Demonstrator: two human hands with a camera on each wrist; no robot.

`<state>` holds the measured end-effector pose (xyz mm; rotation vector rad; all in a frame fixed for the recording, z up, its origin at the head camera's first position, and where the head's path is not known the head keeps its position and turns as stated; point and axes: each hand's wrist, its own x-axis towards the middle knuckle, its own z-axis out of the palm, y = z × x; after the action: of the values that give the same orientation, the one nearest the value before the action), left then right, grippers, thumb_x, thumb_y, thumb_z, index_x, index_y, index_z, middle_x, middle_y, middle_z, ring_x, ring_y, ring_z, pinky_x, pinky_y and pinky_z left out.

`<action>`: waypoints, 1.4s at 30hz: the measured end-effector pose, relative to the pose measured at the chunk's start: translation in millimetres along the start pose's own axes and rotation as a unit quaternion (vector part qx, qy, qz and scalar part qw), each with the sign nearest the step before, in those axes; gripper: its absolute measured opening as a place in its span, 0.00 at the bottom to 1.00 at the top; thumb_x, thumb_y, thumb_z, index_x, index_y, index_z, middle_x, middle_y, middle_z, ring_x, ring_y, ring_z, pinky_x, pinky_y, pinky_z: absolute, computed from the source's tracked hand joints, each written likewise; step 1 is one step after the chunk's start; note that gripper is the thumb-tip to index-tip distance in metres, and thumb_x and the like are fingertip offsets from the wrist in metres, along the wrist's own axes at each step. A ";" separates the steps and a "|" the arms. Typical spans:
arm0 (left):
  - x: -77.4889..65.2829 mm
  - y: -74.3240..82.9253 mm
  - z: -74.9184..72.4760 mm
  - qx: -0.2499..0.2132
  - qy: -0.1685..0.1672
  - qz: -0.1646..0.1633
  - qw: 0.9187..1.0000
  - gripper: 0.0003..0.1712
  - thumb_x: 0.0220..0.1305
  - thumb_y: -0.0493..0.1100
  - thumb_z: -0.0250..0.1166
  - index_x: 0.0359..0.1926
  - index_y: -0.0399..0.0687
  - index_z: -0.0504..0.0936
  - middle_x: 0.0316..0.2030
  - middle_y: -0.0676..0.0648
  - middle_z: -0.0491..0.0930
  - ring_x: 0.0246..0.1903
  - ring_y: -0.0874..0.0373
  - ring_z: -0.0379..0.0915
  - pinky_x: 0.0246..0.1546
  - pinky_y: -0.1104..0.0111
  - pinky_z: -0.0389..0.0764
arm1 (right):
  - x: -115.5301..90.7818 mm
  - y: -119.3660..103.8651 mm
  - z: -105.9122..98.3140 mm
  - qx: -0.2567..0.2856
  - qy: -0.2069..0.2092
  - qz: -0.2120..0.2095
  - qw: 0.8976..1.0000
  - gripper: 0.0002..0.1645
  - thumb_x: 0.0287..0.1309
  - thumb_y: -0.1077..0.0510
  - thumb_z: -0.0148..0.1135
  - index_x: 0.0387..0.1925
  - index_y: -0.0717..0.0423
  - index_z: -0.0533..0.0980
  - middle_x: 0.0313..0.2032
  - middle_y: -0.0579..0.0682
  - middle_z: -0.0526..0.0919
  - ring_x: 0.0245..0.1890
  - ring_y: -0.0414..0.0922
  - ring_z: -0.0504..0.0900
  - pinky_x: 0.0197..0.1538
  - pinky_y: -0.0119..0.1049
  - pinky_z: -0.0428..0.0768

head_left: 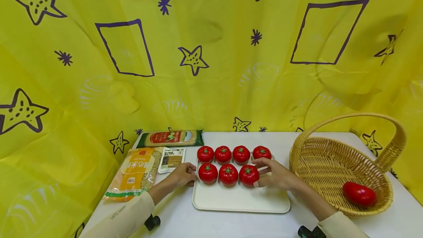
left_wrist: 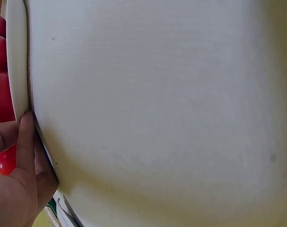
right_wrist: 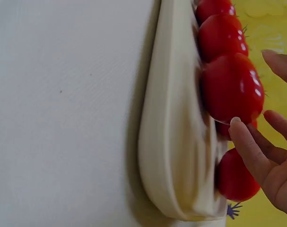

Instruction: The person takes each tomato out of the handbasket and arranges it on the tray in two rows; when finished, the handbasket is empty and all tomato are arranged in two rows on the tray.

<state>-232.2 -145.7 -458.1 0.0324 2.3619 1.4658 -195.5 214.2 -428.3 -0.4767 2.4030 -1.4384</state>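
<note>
A cream tray (head_left: 241,199) carries several glossy red tomatoes (head_left: 228,174) with green stem tops, set in two rows on its far part; the front row has three. At the tray's left edge is my left hand (head_left: 183,174), and in the left wrist view its fingers (left_wrist: 26,142) pinch the rim. My right hand (head_left: 275,175) reaches over the tray's right side, fingers spread around the rightmost front tomato (head_left: 249,175). In the right wrist view, a fingertip lies right by the lower edge of that tomato (right_wrist: 232,87), and the other fingers stand apart from it.
A wicker basket (head_left: 325,153) with a tall handle stands at the right, an elongated red thing (head_left: 359,194) inside. On the left lie an orange-and-clear bag (head_left: 135,172), a small white packet (head_left: 171,160) and a green-ended noodle pack (head_left: 170,138). A yellow curtain (head_left: 211,94) hangs behind the table.
</note>
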 end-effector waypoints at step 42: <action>0.3 -0.8 1.1 0.004 0.000 -0.003 1.000 0.18 0.56 0.28 0.67 0.48 0.31 0.75 0.32 0.45 0.74 0.26 0.57 0.74 0.30 0.66 0.88 | -117.2 17.4 -135.7 -0.098 -0.002 -0.062 0.993 0.31 0.62 0.66 0.64 0.65 0.65 0.67 0.59 0.30 0.76 0.54 0.31 0.78 0.48 0.30 0.83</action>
<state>-232.0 -145.1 -459.3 0.0272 2.3651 1.4546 -148.8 378.9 -372.3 -0.6844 2.5645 -1.2511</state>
